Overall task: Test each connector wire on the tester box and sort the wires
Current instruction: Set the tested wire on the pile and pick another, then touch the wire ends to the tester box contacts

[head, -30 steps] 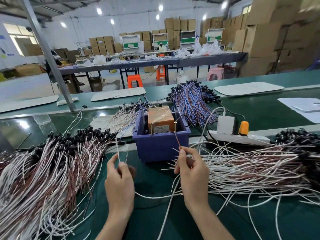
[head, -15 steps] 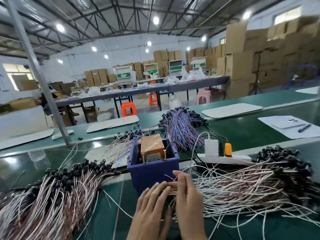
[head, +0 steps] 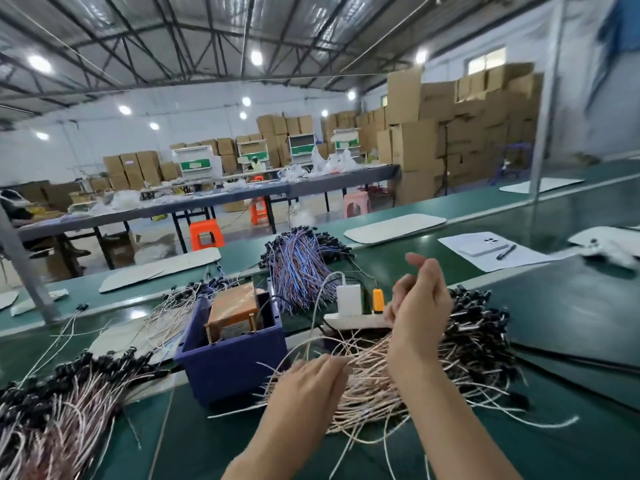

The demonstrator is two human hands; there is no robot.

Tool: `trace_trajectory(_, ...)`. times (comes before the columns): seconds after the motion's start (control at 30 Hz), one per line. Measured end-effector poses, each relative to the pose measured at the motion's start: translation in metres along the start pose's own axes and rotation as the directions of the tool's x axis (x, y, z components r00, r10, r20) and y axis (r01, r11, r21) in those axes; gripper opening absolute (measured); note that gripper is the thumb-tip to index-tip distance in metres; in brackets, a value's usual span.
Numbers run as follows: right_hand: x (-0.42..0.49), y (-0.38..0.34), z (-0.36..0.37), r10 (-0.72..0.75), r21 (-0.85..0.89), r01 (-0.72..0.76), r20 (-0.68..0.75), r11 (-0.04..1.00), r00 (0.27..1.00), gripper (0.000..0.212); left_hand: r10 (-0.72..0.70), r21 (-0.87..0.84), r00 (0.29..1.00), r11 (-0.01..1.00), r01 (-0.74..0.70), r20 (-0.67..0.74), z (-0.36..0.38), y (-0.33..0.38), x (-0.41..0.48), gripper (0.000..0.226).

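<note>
Now, from the head view, your left hand [head: 311, 386] lies with straight fingers flat on the near edge of the pile of pink-white wires [head: 467, 358], just right of the blue bin [head: 235, 368]. It grips nothing. Your right hand [head: 419, 303] is raised above the same pile, with its fingers [head: 398, 296] loosely curled; it is not possible to tell if a thin wire is between them. The tester box [head: 235, 311], orange-brown, stands inside the blue bin on the green counter [head: 377, 258]. A second pile of wires [head: 69, 393], with black ends, lies left of the bin, near it. Behind the bin is a bundle of blue and purple wires [head: 298, 268]. The white power strip [head: 356, 322] sits between that bundle and the pink-white pile, with a white charger [head: 349, 299] and an orange plug [head: 378, 299] in it.
</note>
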State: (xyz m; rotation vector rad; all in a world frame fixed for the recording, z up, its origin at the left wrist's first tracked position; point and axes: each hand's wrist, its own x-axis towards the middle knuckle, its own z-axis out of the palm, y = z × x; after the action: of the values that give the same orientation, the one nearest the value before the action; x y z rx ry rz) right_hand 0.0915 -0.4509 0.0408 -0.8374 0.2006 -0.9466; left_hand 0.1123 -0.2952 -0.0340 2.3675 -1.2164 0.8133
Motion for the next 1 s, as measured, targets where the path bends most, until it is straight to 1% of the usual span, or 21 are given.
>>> trace_trajectory(0.07, 0.025, -0.018, -0.018, -0.055, -0.061, 0.054, -0.013, 0.997, 0.998, 0.031, -0.024, -0.074, 1.0, 0.997, 0.023, -0.008, 0.001, 0.006, 0.02, 0.031)
trace_trajectory(0.17, 0.061, -0.042, -0.043, -0.143, -0.246, 0.136, -0.01, 0.96, 0.99, 0.02, -0.018, -0.075, 1.0, 0.997, 0.016, -0.023, 0.014, 0.02, 0.057, 0.031)
trace_trajectory(0.2, 0.071, -0.049, -0.051, -0.155, -0.326, 0.137, -0.031, 0.935, 0.987, 0.025, -0.015, -0.066, 1.0, 0.998, 0.014, -0.02, 0.021, 0.027, 0.072, 0.031)
trace_trajectory(0.23, 0.08, -0.054, -0.06, -0.162, -0.421, 0.121, -0.064, 0.899, 0.985, 0.039, -0.023, -0.056, 1.0, 0.998, 0.023, 0.005, 0.03, 0.033, 0.085, 0.031)
trace_trajectory(0.27, 0.085, -0.058, -0.069, -0.174, -0.517, 0.096, -0.105, 0.851, 0.979, 0.053, -0.041, -0.036, 0.997, 0.998, 0.043, 0.063, 0.039, 0.037, 0.097, 0.033)
trace_trajectory(0.3, 0.087, -0.062, -0.078, -0.207, -0.595, 0.091, -0.13, 0.799, 0.97, 0.062, -0.067, 0.003, 0.986, 0.998, 0.067, 0.153, 0.049, 0.04, 0.106, 0.037)
trace_trajectory(0.33, 0.084, -0.064, -0.086, -0.24, -0.648, 0.108, -0.119, 0.754, 0.963, 0.066, -0.093, 0.043, 0.962, 0.995, 0.085, 0.258, 0.059, 0.043, 0.111, 0.042)
trace_trajectory(0.37, 0.079, -0.065, -0.093, -0.262, -0.685, 0.139, -0.079, 0.715, 0.962, 0.068, -0.113, 0.07, 0.928, 0.993, 0.094, 0.354, 0.067, 0.043, 0.112, 0.048)
trace_trajectory(0.4, 0.074, -0.063, -0.1, -0.274, -0.713, 0.174, -0.027, 0.679, 0.961, 0.07, -0.12, 0.068, 0.904, 0.993, 0.101, 0.411, 0.073, 0.043, 0.11, 0.052)
trace_trajectory(0.47, 0.059, -0.055, -0.109, -0.294, -0.75, 0.252, 0.08, 0.612, 0.952, 0.068, -0.093, 0.006, 0.894, 0.995, 0.101, 0.439, 0.076, 0.037, 0.103, 0.055)
trace_trajectory(0.53, 0.04, -0.04, -0.109, -0.295, -0.762, 0.327, 0.186, 0.559, 0.937, 0.062, -0.038, -0.022, 0.887, 0.998, 0.055, 0.461, 0.067, 0.027, 0.095, 0.052)
trace_trajectory(0.57, 0.03, -0.03, -0.104, -0.277, -0.768, 0.358, 0.242, 0.531, 0.93, 0.058, -0.027, -0.024, 0.877, 0.999, 0.044, 0.479, 0.057, 0.021, 0.092, 0.051)
trace_trajectory(0.63, 0.004, -0.003, -0.087, -0.216, -0.761, 0.433, 0.375, 0.483, 0.901, 0.051, -0.048, -0.021, 0.871, 0.998, 0.067, 0.49, 0.033, 0.005, 0.085, 0.052)
trace_trajectory(0.7, -0.026, 0.026, -0.061, -0.165, -0.714, 0.525, 0.512, 0.464, 0.843, 0.045, -0.079, -0.005, 0.883, 0.996, 0.092, 0.463, 0.001, -0.015, 0.073, 0.053)
trace_trajectory(0.77, -0.056, 0.054, -0.033, -0.123, -0.641, 0.619, 0.643, 0.453, 0.756, 0.043, -0.106, 0.029, 0.887, 0.994, 0.105, 0.45, -0.033, -0.037, 0.05, 0.047)
trace_trajectory(0.83, -0.085, 0.079, -0.009, -0.057, -0.568, 0.693, 0.754, 0.444, 0.655, 0.044, -0.172, 0.132, 0.881, 0.983, 0.127, 0.44, -0.067, -0.065, 0.018, 0.042)
trace_trajectory(0.87, -0.098, 0.092, 0.002, -0.027, -0.538, 0.73, 0.797, 0.422, 0.604, 0.044, -0.231, 0.194, 0.872, 0.968, 0.161, 0.432, -0.083, -0.08, -0.001, 0.042)
trace_trajectory(0.93, -0.124, 0.115, 0.02, 0.033, -0.502, 0.791, 0.851, 0.35, 0.525, 0.045, -0.386, 0.3, 0.83, 0.912, 0.279, 0.403, -0.113, -0.113, -0.041, 0.044)
trace_trajectory(1.0, -0.147, 0.135, 0.027, 0.085, -0.466, 0.833, 0.882, 0.298, 0.463, 0.047, -0.563, 0.399, 0.748, 0.813, 0.425, 0.35, -0.138, -0.145, -0.08, 0.044)
